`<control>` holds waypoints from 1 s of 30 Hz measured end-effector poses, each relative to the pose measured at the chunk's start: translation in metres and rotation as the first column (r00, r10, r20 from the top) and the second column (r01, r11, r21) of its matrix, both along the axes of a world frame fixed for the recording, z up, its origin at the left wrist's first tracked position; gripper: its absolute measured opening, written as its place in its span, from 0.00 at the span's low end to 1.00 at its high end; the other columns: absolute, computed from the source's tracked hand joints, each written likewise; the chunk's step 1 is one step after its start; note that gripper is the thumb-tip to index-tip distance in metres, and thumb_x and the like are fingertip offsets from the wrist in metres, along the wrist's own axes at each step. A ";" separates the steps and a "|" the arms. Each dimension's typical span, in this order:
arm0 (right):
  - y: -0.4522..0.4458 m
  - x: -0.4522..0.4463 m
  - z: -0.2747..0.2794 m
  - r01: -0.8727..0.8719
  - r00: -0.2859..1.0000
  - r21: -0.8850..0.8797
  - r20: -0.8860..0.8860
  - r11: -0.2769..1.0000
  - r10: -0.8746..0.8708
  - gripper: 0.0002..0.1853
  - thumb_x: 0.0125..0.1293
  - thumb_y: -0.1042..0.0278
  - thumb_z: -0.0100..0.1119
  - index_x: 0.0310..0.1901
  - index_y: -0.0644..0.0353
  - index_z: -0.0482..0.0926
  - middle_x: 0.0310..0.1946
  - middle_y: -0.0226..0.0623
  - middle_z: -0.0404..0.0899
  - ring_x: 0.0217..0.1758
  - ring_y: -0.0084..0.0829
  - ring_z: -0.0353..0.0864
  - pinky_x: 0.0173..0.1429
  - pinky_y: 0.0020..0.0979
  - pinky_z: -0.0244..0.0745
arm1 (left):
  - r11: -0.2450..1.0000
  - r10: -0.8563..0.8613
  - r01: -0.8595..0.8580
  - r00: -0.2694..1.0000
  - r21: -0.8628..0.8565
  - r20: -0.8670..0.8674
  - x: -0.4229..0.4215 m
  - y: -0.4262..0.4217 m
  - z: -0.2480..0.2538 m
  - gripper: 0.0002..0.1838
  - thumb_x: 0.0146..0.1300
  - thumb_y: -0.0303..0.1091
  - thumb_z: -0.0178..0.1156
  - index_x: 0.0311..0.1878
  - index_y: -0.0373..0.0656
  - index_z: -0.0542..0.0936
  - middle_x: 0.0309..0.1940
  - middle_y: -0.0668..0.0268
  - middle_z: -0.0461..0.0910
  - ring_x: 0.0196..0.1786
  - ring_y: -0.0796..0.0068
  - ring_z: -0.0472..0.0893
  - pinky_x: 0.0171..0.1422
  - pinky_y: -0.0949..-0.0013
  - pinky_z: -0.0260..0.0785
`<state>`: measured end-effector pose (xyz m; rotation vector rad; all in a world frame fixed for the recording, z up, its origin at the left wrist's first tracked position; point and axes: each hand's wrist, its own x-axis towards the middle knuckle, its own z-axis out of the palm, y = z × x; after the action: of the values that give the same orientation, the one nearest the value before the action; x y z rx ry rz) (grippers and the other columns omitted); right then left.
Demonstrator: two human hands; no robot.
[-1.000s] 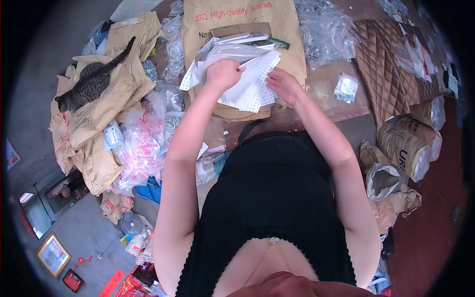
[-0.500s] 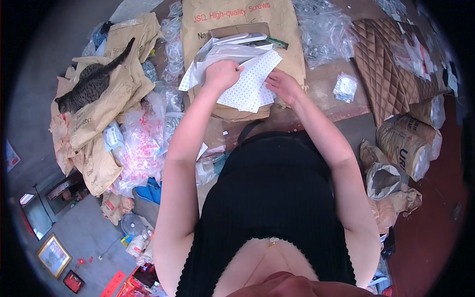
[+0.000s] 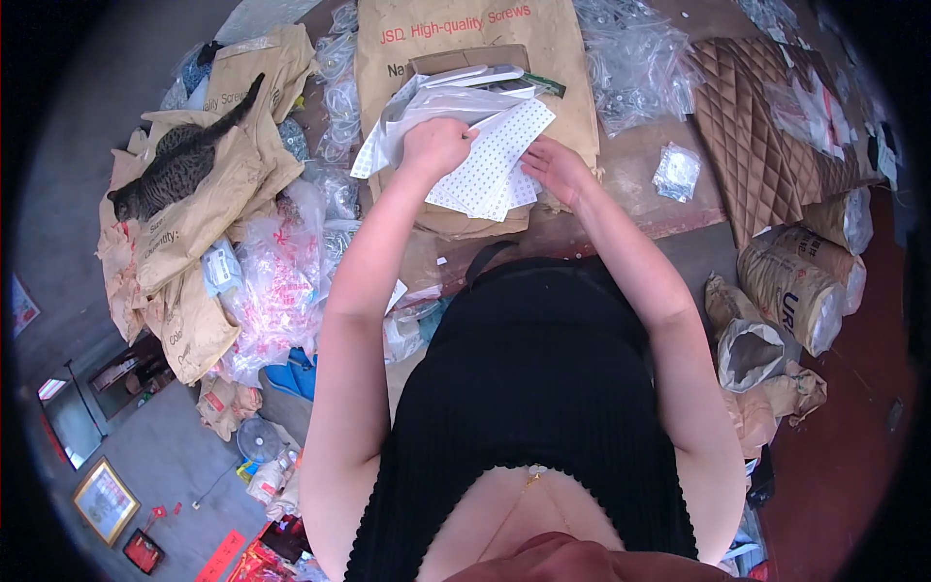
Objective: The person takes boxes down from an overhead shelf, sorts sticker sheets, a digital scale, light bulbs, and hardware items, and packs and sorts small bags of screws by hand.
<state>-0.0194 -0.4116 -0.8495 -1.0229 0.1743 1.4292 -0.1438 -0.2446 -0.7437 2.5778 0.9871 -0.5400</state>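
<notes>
On the counter, dotted sheets lie over cardboard on a paper sack, flanked by plastic bags; a cat is on sacks at left. Both forearms extend forward. Left hand: fingers closed on the sheets. Right hand: fingers parted at the sheets' right edge.

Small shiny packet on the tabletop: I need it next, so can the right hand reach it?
Probably yes: only some paper bag and brown tabletop seem to lie between the right hand and the packet.
</notes>
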 end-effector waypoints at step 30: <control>0.013 -0.001 0.019 0.066 0.981 -0.095 -0.176 0.993 -0.082 0.19 0.67 0.61 0.56 0.55 0.60 0.71 0.58 0.42 0.70 0.62 0.39 0.70 0.66 0.42 0.67 | 0.992 -0.111 0.108 0.992 0.067 0.055 -0.004 -0.003 -0.004 0.18 0.57 0.54 0.64 0.40 0.51 0.87 0.37 0.60 0.85 0.43 0.60 0.84 0.48 0.59 0.76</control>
<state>-0.0199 -0.3982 -0.8301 -0.9492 0.4071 1.4559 -0.1478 -0.2473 -0.7477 2.7007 0.8607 -0.4645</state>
